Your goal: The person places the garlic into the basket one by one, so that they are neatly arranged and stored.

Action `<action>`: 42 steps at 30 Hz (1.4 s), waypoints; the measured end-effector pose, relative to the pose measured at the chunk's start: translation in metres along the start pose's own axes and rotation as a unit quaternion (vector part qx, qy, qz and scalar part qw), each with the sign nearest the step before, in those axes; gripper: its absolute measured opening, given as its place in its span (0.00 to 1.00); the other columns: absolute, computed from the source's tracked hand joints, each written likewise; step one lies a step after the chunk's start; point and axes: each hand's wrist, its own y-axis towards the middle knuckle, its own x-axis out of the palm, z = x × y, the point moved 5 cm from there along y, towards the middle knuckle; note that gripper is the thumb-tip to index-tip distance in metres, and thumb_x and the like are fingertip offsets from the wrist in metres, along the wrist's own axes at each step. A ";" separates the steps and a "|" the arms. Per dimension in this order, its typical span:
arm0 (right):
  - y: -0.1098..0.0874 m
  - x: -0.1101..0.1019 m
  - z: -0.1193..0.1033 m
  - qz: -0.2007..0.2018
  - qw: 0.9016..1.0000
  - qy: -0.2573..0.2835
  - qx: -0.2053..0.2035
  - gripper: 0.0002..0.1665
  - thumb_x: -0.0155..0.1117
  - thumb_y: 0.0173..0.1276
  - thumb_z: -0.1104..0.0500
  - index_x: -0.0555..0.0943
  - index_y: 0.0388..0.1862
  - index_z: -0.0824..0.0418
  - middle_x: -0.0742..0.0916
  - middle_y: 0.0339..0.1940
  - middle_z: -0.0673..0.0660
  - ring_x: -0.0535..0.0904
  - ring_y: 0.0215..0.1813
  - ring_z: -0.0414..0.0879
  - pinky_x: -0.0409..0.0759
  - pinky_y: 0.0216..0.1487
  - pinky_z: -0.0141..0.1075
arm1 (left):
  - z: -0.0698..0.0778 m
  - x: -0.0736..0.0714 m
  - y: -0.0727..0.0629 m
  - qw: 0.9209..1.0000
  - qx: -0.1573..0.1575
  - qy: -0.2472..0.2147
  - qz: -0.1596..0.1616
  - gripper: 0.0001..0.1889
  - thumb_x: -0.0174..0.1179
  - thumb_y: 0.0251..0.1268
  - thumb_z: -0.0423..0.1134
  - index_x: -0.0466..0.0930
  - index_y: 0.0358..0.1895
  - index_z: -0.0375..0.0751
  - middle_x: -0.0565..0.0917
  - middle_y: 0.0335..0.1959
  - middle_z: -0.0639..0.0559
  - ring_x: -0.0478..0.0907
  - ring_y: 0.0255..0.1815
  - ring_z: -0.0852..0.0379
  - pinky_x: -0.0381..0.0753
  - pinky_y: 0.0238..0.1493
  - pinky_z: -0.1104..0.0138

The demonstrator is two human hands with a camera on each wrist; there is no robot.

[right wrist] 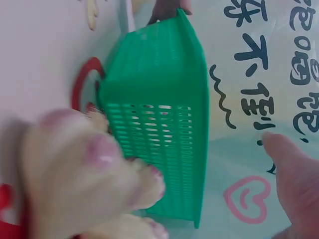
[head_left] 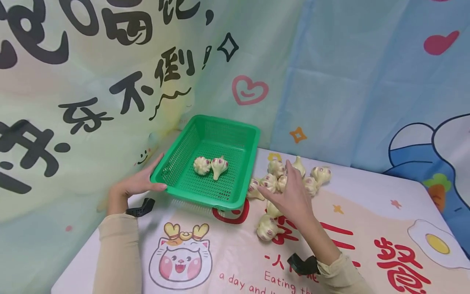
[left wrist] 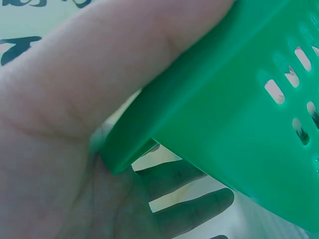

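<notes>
A green plastic basket (head_left: 209, 200) with slotted walls stands at the back of the table, two garlic bulbs (head_left: 219, 164) on its floor. At its front left corner my left hand (head_left: 137, 181) holds the rim; in the left wrist view the thumb (left wrist: 109, 59) lies over the rim and the other fingers are below it. My right hand (head_left: 293, 200), thumb and fingers spread, is over a loose group of garlic bulbs (head_left: 269, 181) right of the basket, and nothing shows in its grasp. A blurred garlic bulb (right wrist: 75, 169) is close in the right wrist view.
One garlic bulb (head_left: 267, 228) lies nearer the front, and others (head_left: 321, 174) lie behind and right of my right hand. The printed cloth (head_left: 180, 261) covers the table. A printed curtain (head_left: 330, 81) hangs close behind and left of the basket.
</notes>
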 end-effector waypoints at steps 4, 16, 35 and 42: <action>-0.019 0.000 0.011 0.009 0.999 -0.011 0.039 0.70 0.56 0.51 0.21 0.38 0.78 0.56 0.56 0.76 0.64 0.56 0.73 0.62 0.65 0.61 0.64 | 0.004 -0.003 -0.001 1.000 -0.005 0.002 -0.001 0.57 0.65 0.57 0.42 0.24 0.76 0.56 0.48 0.73 0.36 0.55 0.67 0.42 0.52 0.67 0.45; -0.059 0.025 0.041 -0.054 0.992 -0.019 0.113 0.71 0.54 0.51 0.20 0.42 0.77 0.65 0.57 0.74 0.67 0.61 0.70 0.64 0.70 0.59 0.59 | 0.002 -0.005 -0.003 1.000 -0.003 0.003 -0.001 0.57 0.64 0.58 0.39 0.23 0.76 0.55 0.42 0.75 0.37 0.53 0.68 0.42 0.50 0.67 0.44; -0.077 0.067 0.052 -0.047 0.992 0.012 0.116 0.72 0.51 0.51 0.18 0.44 0.76 0.67 0.60 0.71 0.64 0.67 0.65 0.61 0.71 0.58 0.57 | 0.001 -0.003 0.000 1.000 -0.010 0.017 -0.004 0.57 0.64 0.58 0.41 0.23 0.75 0.57 0.45 0.74 0.37 0.57 0.65 0.43 0.55 0.66 0.49; -0.078 0.068 0.055 -0.047 0.993 0.022 0.109 0.67 0.60 0.54 0.27 0.45 0.76 0.67 0.61 0.70 0.64 0.67 0.64 0.60 0.70 0.61 0.56 | 0.001 -0.002 0.000 1.000 -0.021 0.017 -0.001 0.58 0.65 0.58 0.41 0.22 0.75 0.56 0.38 0.75 0.37 0.52 0.67 0.41 0.51 0.66 0.44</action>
